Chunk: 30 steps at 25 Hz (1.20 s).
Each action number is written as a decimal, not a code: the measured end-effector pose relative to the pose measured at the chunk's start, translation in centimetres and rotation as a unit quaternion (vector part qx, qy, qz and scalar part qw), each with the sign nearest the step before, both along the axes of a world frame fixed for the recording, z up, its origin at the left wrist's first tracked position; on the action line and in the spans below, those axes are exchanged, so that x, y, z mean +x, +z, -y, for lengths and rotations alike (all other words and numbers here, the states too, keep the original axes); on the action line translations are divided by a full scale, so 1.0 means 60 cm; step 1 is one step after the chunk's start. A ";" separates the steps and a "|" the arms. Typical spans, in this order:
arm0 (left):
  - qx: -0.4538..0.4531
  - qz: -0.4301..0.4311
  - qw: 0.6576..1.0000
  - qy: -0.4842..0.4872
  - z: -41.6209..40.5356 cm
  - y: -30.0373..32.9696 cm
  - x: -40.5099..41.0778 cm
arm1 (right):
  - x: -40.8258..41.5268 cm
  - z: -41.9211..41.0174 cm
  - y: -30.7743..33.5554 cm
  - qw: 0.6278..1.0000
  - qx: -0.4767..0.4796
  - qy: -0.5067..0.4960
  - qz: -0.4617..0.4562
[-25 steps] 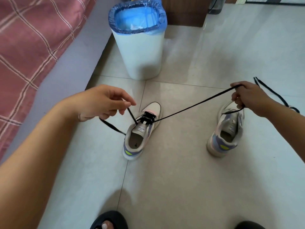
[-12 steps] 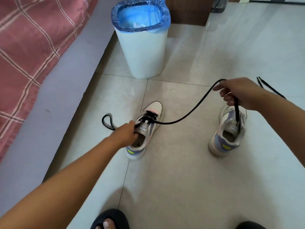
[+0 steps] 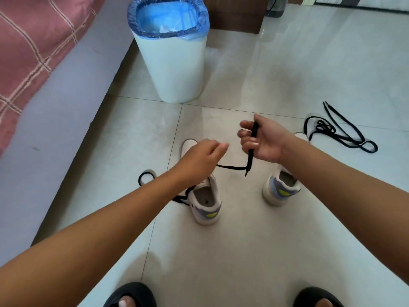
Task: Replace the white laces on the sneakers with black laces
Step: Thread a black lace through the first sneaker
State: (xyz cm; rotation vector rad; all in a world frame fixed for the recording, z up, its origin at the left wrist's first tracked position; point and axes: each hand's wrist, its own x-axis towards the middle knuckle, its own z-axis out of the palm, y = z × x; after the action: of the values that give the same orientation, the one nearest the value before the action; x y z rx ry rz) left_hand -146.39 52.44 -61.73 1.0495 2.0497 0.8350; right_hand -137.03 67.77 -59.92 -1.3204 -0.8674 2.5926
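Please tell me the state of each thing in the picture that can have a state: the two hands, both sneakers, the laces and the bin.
right hand: grips one end of the black lace
left hand: over the left sneaker, grip unclear
black lace: slack, partly threaded in the left sneaker
left sneaker: upright
right sneaker: upright, its lacing hidden
spare black lace: loose on floor
bin: open, blue liner
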 end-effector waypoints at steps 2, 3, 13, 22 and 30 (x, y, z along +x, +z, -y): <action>0.015 0.131 0.991 0.000 -0.026 0.026 0.025 | -0.015 0.015 0.009 1.000 0.002 -0.001 -0.019; 0.005 0.158 0.987 -0.008 -0.031 0.026 0.033 | -0.019 0.020 0.012 1.000 0.000 -0.007 -0.024; -0.009 0.470 0.873 0.131 0.011 -0.020 0.063 | 0.012 0.002 -0.034 0.978 0.115 0.118 0.128; -0.138 0.401 0.877 0.226 0.022 -0.048 0.085 | 0.050 0.076 -0.108 0.964 0.082 0.187 0.171; -0.194 -0.112 0.973 0.061 0.032 -0.062 0.004 | -0.010 0.082 -0.126 0.981 0.150 0.064 0.101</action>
State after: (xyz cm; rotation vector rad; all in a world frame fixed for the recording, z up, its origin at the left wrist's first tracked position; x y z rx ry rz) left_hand -146.15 50.53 -65.44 0.8343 2.3636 0.3575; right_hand -137.61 62.84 -67.49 -1.4959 -1.3554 2.3182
